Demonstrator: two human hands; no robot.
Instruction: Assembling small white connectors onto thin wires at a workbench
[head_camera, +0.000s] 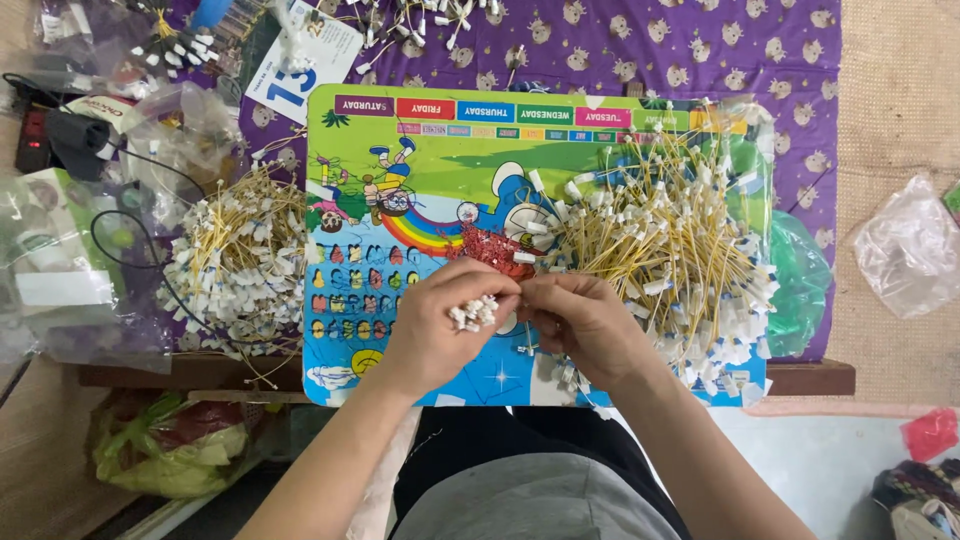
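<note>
Head view is showing both hands meeting over the near middle of a bright picture board (430, 160) that is lying on a purple patterned cloth (700, 50) covering the surface. The left hand (440, 325) is cupping a small bunch of white connectors (473, 313), its fingers curled closed around them. The right hand (580, 320) is sitting just beside it, fingertips pinched together against the left hand's fingertips; what they are pinching is too small to tell. A red glittery piece (492, 250) is lying on the board just beyond the fingertips.

Crowding the right hand, a loose heap of yellow wires with white ends (665, 240) is spreading across the right half of the board to its right edge, with some ends tucked under the wrist. A second, tighter pile of the same wires (240, 265) is sitting off the board's left edge. A green plastic bag (800, 280) is poking out past the right edge, and a clear crumpled bag (905, 245) is lying well apart on the mat. Clear bags (60, 270) with contents I cannot make out are bunching at the far left, near a black cable (140, 250). More white connectors (420, 20) are lying scattered at the far edge.
</note>
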